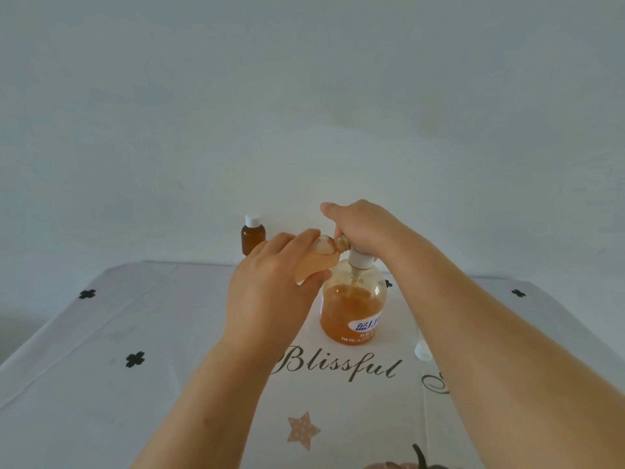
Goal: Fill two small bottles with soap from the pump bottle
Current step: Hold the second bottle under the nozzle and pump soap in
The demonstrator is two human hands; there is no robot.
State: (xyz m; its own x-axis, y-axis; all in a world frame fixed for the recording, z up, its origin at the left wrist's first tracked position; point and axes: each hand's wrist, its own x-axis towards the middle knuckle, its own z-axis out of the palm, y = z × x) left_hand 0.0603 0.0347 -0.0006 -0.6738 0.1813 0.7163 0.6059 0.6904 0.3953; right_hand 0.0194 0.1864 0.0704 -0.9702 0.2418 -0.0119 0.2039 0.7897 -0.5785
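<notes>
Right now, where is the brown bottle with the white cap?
In the head view, the brown bottle stands upright at the far edge of the table, left of the pump bottle, just behind the left hand.

pump btl (351, 309) amber | far btl (253, 240) brown, wht cap (252, 220) | cloth (135, 316) blk clovers
</notes>
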